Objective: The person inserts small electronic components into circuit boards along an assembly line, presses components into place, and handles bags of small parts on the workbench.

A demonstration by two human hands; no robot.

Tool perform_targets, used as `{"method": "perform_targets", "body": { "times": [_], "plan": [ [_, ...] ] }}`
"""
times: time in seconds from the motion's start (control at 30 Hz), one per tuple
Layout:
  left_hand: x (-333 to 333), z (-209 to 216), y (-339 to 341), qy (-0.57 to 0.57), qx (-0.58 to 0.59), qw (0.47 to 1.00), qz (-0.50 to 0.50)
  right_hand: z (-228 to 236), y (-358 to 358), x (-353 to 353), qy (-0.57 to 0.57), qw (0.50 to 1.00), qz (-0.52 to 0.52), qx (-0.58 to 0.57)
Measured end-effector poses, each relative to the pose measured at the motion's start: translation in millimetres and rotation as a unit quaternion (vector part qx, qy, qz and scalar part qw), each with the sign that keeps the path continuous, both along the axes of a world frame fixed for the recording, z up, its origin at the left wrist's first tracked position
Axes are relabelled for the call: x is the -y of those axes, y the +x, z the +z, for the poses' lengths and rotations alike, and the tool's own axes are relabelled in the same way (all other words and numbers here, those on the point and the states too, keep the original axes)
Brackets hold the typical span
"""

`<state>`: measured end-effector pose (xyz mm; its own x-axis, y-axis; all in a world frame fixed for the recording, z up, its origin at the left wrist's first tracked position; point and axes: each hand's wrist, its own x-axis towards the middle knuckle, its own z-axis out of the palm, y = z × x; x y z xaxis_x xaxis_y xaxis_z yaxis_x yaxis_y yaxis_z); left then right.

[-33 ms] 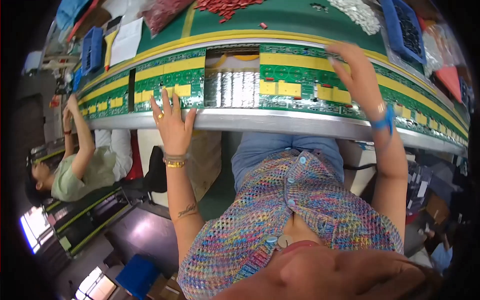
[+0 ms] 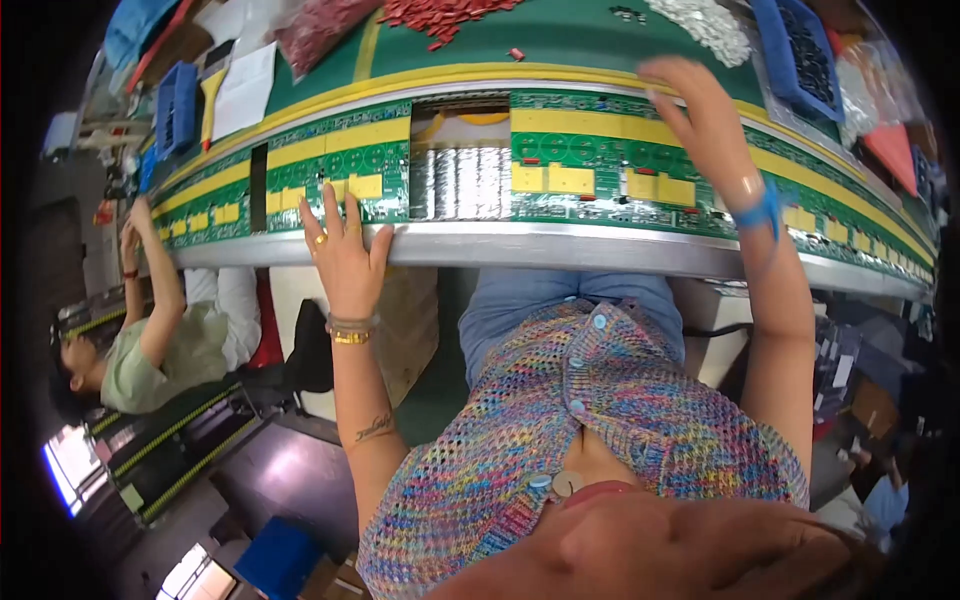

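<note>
The left hand (image 2: 347, 270) rests over the near metal rail (image 2: 575, 247), its fingers spread, fingertips on the yellow blocks along the near part of the left green circuit board (image 2: 393, 150), thumb angled out to the right. That board lies straight ahead of these fingertips, away from the body, in a row whose long axis runs left to right along the rail; the left hand is clearly the nearer one. To its right, a gap shows the silvery surface (image 2: 462, 182) between the boards, and past this the right green circuit board (image 2: 560, 150) begins. The right hand (image 2: 708, 130) is over that board's far side, fingers bent leftward, thumb apart from them; whether they touch or pinch anything I cannot tell. Beyond the fingertips lie red components (image 2: 445, 15) and white components (image 2: 703, 25).
</note>
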<state>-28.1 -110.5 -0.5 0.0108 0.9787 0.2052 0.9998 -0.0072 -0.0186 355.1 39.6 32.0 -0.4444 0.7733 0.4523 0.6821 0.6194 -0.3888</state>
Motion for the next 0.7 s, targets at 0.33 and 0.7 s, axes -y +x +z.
{"method": "perform_targets", "body": {
  "times": [0.33, 0.7],
  "plan": [
    [-2.6, 6.8, 54.7, -0.03, 0.089, 0.991, -0.099, -50.0, -0.2, -149.9, 0.151, 0.972, 0.152, -0.098],
    [-7.1, 1.8, 67.5, -0.043, 0.139, 0.981, -0.127, 3.1, -77.3, -62.4, -0.142, 0.988, 0.038, -0.057]
  ]
}}
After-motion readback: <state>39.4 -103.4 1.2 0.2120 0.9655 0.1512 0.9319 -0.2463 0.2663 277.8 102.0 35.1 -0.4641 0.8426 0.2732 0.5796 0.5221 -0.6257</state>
